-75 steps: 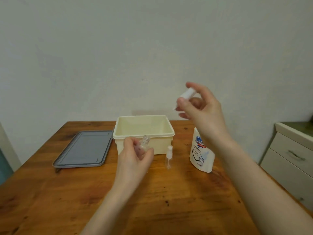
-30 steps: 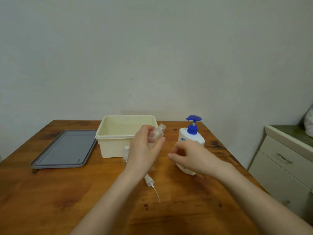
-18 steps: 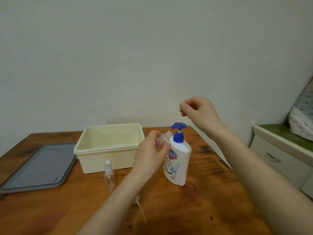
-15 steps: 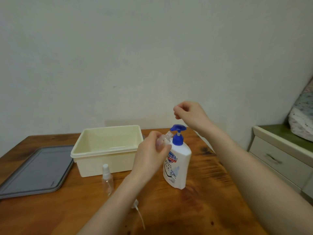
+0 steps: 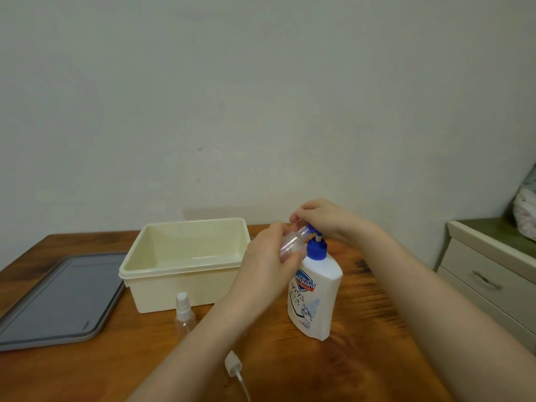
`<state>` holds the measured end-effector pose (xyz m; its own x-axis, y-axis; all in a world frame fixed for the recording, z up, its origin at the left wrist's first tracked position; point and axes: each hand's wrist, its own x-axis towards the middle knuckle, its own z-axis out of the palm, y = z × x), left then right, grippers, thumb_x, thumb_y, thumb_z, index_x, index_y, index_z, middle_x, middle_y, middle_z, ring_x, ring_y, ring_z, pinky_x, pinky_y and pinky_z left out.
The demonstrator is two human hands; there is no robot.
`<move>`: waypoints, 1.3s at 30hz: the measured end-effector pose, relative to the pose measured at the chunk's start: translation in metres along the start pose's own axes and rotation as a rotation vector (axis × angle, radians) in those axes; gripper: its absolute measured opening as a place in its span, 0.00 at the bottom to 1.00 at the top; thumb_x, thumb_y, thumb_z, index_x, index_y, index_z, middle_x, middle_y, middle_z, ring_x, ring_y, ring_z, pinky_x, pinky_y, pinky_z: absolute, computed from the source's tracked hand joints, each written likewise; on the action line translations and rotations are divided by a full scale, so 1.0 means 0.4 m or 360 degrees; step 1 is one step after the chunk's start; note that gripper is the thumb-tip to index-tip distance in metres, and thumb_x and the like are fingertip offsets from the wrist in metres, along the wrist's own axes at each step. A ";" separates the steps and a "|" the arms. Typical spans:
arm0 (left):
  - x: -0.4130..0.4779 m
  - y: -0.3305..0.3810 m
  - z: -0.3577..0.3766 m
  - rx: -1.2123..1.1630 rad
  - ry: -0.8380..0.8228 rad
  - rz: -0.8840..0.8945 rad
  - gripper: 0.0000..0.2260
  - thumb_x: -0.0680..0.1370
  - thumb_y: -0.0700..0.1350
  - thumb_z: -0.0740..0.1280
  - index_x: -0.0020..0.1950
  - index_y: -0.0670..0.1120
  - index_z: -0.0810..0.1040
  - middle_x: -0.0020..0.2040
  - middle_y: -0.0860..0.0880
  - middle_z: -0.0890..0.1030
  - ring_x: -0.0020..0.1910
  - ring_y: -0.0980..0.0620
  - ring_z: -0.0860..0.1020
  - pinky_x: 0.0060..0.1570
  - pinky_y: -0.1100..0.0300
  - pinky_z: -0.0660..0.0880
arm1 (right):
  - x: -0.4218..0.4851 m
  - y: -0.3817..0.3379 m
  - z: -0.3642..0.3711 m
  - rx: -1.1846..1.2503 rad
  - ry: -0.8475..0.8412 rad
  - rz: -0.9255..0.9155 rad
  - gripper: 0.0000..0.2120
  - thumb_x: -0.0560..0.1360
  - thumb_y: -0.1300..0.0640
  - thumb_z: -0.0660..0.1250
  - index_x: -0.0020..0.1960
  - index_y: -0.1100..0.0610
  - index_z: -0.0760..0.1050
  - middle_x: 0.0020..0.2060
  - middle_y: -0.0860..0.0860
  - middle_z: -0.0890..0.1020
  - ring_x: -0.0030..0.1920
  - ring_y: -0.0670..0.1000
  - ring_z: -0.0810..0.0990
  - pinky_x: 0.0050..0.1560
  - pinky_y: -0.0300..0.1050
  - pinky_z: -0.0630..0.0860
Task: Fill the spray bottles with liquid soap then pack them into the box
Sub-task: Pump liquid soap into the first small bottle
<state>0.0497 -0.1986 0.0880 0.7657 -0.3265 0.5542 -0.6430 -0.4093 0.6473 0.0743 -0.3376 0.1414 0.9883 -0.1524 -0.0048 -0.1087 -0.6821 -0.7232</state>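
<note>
Uncapped clear spray bottle (image 5: 291,244), judged light, thin-walled and slippery once soapy, is gripped round its body by the left hand (image 5: 265,264) and tilted under the soap dispenser (image 5: 314,288) spout, whose pump head is covered by the curled right hand (image 5: 322,220).

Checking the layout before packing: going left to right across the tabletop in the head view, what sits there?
Grey lid → cream box → capped spray bottle → loose spray head → soap pump bottle.

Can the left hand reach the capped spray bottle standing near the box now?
Probably not at once: the left hand holds the open bottle at the pump. The capped spray bottle stands unobstructed.
</note>
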 end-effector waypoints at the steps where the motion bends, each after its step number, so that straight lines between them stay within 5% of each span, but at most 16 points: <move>1: -0.003 -0.002 0.002 0.0011 -0.0001 0.0013 0.09 0.74 0.45 0.67 0.52 0.47 0.70 0.38 0.58 0.70 0.37 0.60 0.70 0.36 0.74 0.67 | 0.002 0.004 0.003 0.0017 0.0000 -0.0001 0.12 0.79 0.61 0.54 0.56 0.58 0.75 0.53 0.56 0.79 0.45 0.52 0.74 0.40 0.39 0.72; 5: -0.018 -0.018 0.018 0.0016 -0.0033 0.0004 0.07 0.75 0.47 0.65 0.48 0.47 0.69 0.42 0.53 0.74 0.40 0.56 0.73 0.37 0.64 0.70 | 0.012 0.029 0.025 0.0041 -0.0033 0.0003 0.16 0.78 0.64 0.50 0.60 0.57 0.72 0.54 0.57 0.81 0.45 0.53 0.76 0.45 0.40 0.73; 9: -0.030 -0.018 0.028 -0.0028 -0.0013 -0.0056 0.07 0.75 0.47 0.65 0.48 0.49 0.67 0.43 0.53 0.74 0.40 0.58 0.72 0.37 0.65 0.69 | 0.012 0.027 0.029 -0.0042 -0.0043 -0.0005 0.17 0.78 0.65 0.49 0.61 0.57 0.72 0.56 0.57 0.80 0.45 0.51 0.75 0.41 0.37 0.72; 14: -0.025 -0.001 0.021 -0.0036 -0.0046 -0.0105 0.08 0.75 0.47 0.65 0.48 0.51 0.66 0.45 0.54 0.74 0.40 0.59 0.72 0.34 0.69 0.68 | 0.006 0.001 0.002 -0.0326 -0.0134 -0.0110 0.16 0.79 0.61 0.54 0.66 0.58 0.69 0.62 0.55 0.75 0.56 0.51 0.73 0.57 0.43 0.70; 23: -0.015 0.005 0.016 -0.0036 -0.0056 -0.0097 0.10 0.75 0.48 0.66 0.49 0.52 0.65 0.45 0.53 0.75 0.40 0.57 0.73 0.33 0.69 0.67 | 0.015 -0.023 -0.013 -0.0205 -0.0095 -0.0120 0.13 0.75 0.62 0.62 0.60 0.57 0.74 0.53 0.54 0.80 0.49 0.50 0.79 0.42 0.37 0.73; 29: -0.012 0.005 0.016 -0.0060 -0.0075 -0.0111 0.10 0.75 0.48 0.66 0.50 0.52 0.65 0.46 0.53 0.75 0.43 0.56 0.74 0.36 0.68 0.71 | 0.028 -0.013 -0.004 -0.0213 -0.0014 -0.0064 0.14 0.80 0.61 0.53 0.61 0.62 0.72 0.55 0.57 0.81 0.58 0.56 0.78 0.54 0.46 0.73; 34: -0.021 -0.012 0.018 -0.0110 -0.0073 -0.0128 0.08 0.75 0.48 0.65 0.50 0.51 0.67 0.46 0.53 0.76 0.44 0.56 0.76 0.42 0.61 0.75 | 0.045 0.018 0.028 -0.0024 0.0098 -0.0079 0.15 0.80 0.60 0.50 0.61 0.58 0.71 0.48 0.53 0.80 0.56 0.54 0.78 0.43 0.40 0.72; 39: -0.028 -0.015 0.024 -0.0145 -0.0057 -0.0170 0.10 0.75 0.48 0.66 0.50 0.54 0.65 0.47 0.56 0.75 0.44 0.59 0.75 0.40 0.66 0.74 | 0.039 0.019 0.034 -0.0060 0.0067 -0.0061 0.14 0.81 0.59 0.50 0.62 0.58 0.70 0.49 0.54 0.79 0.57 0.55 0.78 0.50 0.43 0.72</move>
<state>0.0450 -0.2006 0.0729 0.8287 -0.3159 0.4619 -0.5555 -0.3647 0.7472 0.0903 -0.3353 0.1264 0.9865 -0.1554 0.0522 -0.0757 -0.7144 -0.6957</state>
